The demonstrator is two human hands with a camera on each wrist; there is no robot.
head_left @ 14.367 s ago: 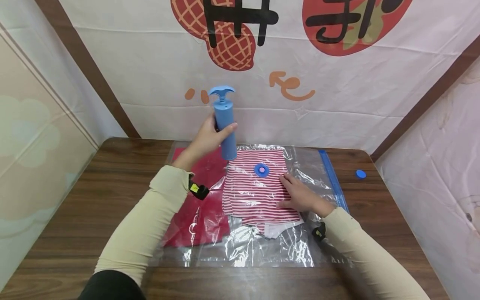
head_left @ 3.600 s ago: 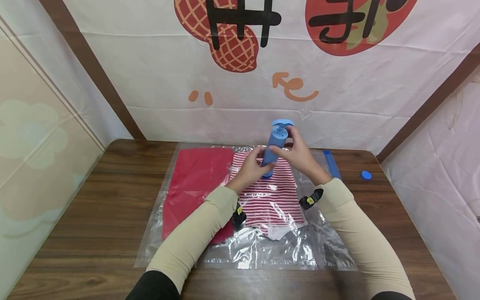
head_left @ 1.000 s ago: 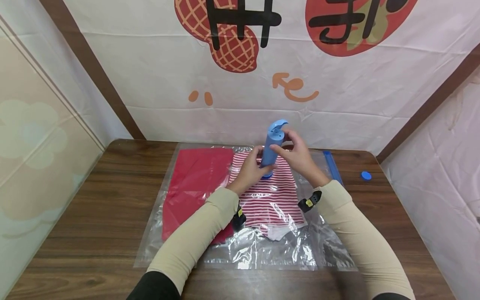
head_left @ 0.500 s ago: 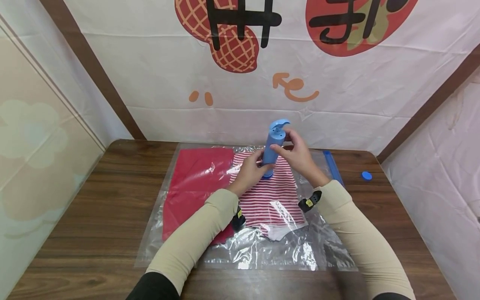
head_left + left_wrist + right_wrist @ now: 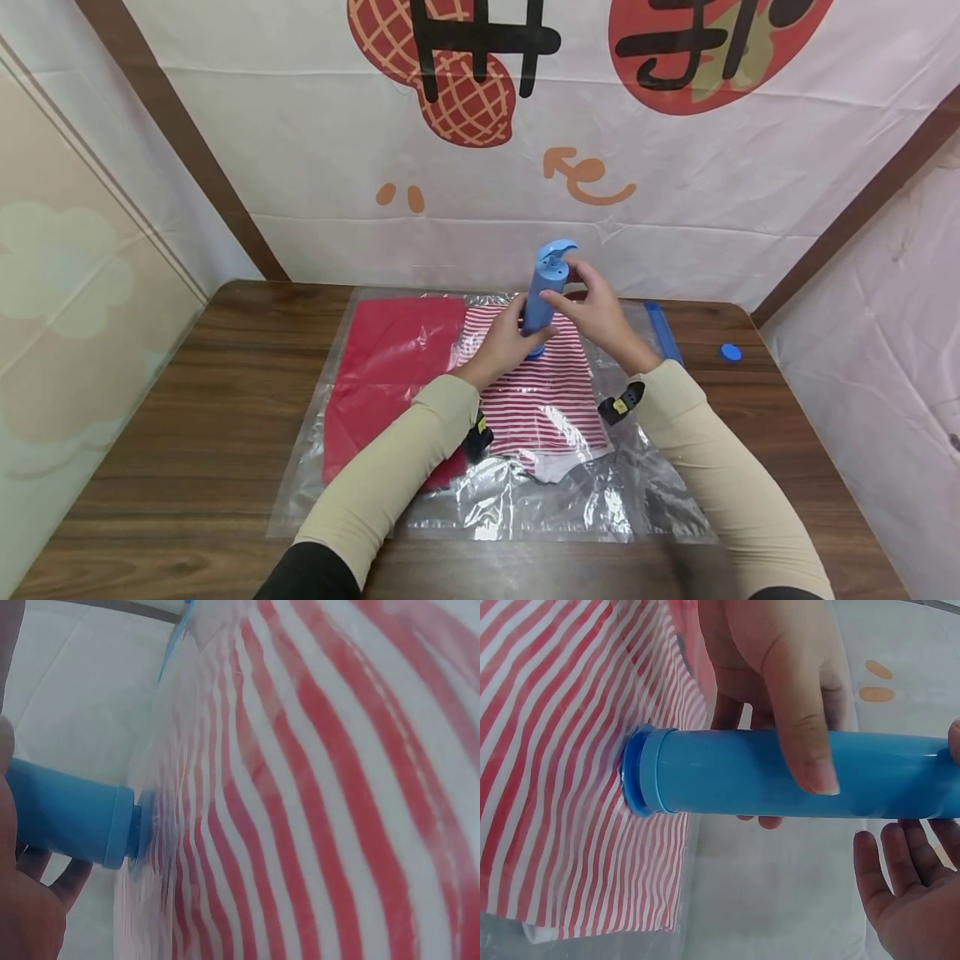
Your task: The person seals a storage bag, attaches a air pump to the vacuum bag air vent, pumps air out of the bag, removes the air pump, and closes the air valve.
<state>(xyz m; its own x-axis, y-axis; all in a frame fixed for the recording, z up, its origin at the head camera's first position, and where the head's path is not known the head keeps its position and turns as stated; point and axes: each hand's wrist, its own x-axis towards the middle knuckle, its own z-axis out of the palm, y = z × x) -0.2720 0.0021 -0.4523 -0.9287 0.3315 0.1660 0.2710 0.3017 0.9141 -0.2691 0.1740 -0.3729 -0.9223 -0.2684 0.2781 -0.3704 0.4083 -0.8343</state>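
A light-blue hand pump (image 5: 545, 292) stands slightly tilted, its foot on the blue round valve (image 5: 634, 771) of a clear plastic storage bag (image 5: 525, 510). My left hand (image 5: 501, 342) grips the pump's lower barrel, thumb across its front in the right wrist view. Higher up, my right hand (image 5: 597, 315) holds the barrel just under the curved handle (image 5: 557, 248), thumb in front and fingers behind. Inside the bag lie a red-and-white striped garment (image 5: 543, 408) and a plain red one (image 5: 397, 358). The left wrist view shows the pump's foot (image 5: 120, 825) against the bag over the stripes.
The bag lies flat on a dark wood table (image 5: 172, 433), with a blue strip (image 5: 663, 333) along its right side. A small blue cap (image 5: 731, 352) lies near the table's right edge. A printed cloth wall (image 5: 322, 150) rises behind the table.
Earlier my left hand held the pump up and my right hand rested on the bag; now both hold it on the valve. The handle has turned since 3.6 s ago; the last half second shows little movement.
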